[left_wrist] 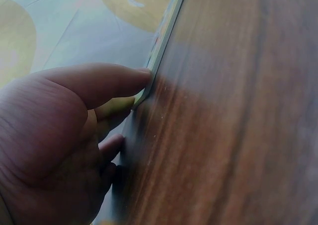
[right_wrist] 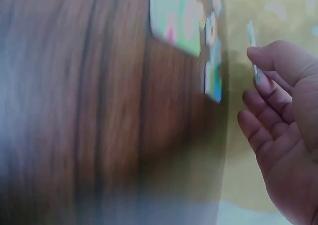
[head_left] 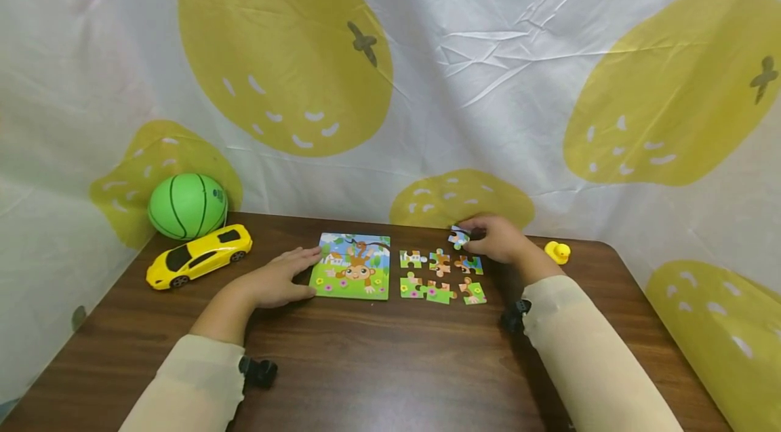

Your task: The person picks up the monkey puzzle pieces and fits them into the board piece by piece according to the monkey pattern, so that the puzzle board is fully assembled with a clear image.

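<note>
At the far left, a green ball point(head_left: 187, 207) is sitting behind a yellow toy car point(head_left: 201, 257), which is hiding its lower edge. The left sleeve point(head_left: 183, 384) is running out of the head view at the bottom. The left hand point(head_left: 277, 283) is reaching to the picture board point(head_left: 355, 270), thumb and fingers spread well apart and fairly straight, their tips touching its left side. The left wrist view is showing the board almost edge-on, so its monkey picture is barely reading there, and the farther fingers are partly dropping out of sight behind the edge. Right of the board, six loose puzzle pieces point(head_left: 439, 261) are lying in two rows on the wooden table point(head_left: 378, 364). Just beyond the upper row, the right hand point(head_left: 497, 242) is pinching another piece point(head_left: 457, 237) between thumb and forefinger, nearly closed, its other fingers curving loosely. The right wrist view is blurring the board and pieces and turning the pinched piece edge-on. The right sleeve point(head_left: 592, 357) is also leaving the frame. A yellow duck point(head_left: 558, 253) is standing farther right.
</note>
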`<state>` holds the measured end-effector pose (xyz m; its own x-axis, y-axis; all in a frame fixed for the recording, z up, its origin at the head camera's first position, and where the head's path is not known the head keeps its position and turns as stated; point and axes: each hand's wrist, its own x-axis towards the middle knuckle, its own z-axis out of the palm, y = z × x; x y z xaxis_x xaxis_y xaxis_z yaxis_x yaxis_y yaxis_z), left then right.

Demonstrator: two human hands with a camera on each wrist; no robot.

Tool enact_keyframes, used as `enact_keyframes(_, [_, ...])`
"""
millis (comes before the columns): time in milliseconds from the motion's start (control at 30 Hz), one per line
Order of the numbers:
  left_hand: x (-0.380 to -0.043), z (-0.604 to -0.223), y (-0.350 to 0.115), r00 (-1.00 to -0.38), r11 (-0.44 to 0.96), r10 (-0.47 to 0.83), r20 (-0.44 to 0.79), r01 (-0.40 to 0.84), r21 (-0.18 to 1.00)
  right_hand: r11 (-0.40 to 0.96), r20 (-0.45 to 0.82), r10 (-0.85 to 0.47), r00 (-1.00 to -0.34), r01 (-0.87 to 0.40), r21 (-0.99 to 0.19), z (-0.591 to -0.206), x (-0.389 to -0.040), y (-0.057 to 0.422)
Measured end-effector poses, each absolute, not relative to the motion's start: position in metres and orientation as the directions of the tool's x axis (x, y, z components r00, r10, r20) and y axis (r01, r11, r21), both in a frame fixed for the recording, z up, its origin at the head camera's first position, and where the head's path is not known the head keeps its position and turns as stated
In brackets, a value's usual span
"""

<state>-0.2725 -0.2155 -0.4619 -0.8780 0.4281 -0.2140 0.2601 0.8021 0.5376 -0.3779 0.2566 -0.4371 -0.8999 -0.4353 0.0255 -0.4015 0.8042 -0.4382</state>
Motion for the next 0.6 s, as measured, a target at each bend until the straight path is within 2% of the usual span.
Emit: enact_keyframes(600, [-0.272,-0.461,-0.215,-0.877,0.802,0.433,-0.208,0.269,0.534,0.705,0.014,-0.516,-0.856,-0.434,-0.56,-0.422,-0.369,0.189])
